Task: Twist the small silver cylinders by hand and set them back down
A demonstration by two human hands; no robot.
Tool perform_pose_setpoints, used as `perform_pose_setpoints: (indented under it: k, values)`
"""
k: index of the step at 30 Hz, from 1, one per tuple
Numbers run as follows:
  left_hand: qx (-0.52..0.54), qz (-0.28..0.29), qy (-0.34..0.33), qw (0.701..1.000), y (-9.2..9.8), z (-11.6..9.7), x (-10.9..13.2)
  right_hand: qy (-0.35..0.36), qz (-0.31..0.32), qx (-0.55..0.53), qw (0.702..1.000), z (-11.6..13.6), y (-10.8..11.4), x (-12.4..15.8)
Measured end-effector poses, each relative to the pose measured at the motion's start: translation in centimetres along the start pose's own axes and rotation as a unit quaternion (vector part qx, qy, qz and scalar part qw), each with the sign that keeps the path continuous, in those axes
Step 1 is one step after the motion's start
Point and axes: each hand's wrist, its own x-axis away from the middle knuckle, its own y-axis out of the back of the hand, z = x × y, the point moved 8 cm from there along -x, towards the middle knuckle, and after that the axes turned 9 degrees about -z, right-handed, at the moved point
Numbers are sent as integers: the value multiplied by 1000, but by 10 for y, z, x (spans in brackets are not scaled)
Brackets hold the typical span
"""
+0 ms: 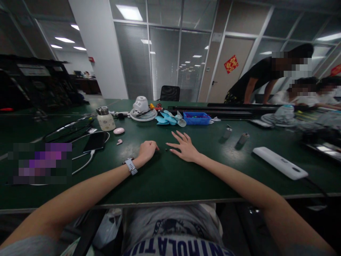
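My left hand (pixel 147 152) rests on the green table with its fingers curled in. Whatever it may hold is hidden. Across from it, my right hand (pixel 186 148) is spread palm down, fingers apart, holding nothing. A tiny dark piece (pixel 166 149) lies between the two hands, close to the right thumb and touching neither hand. Beyond them sit light blue fan blades (pixel 168 118), a white fan body with its round grille (pixel 144 113), and a blue basket (pixel 197 119) with small items inside.
Two small metal cylinders (pixel 227 132) stand at right, near a white power strip (pixel 280 163). On the left are a phone (pixel 95 141) with a cable, a pink case (pixel 118 131), a pink earbud (pixel 119 142) and a cream bottle (pixel 106 121). Other people are at the far right.
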Motion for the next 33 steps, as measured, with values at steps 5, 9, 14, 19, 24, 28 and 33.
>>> perform_pose_setpoints:
  k: [5,9,14,19,24,28,33]
  values:
    - [-18,5,2,1000,0,-2,2,31,5,-18,999,0,0,-1]
    - [-23,7,0,1000,-2,0,1,48,1,-45,998,8,0,-3]
    - [-15,11,-7,1000,-3,2,0,-10,-51,-49,997,-8,15,1]
    - [-8,18,-16,1000,-3,1,1,-135,-170,111,970,-108,75,27]
    - [21,14,-35,999,-5,-1,1,-319,-253,258,876,-222,135,95]
    - [38,18,-50,998,-7,-3,0,-368,-237,283,853,-256,133,126]
    - [37,21,-50,998,-6,-4,0,-365,-192,302,860,-264,111,123]
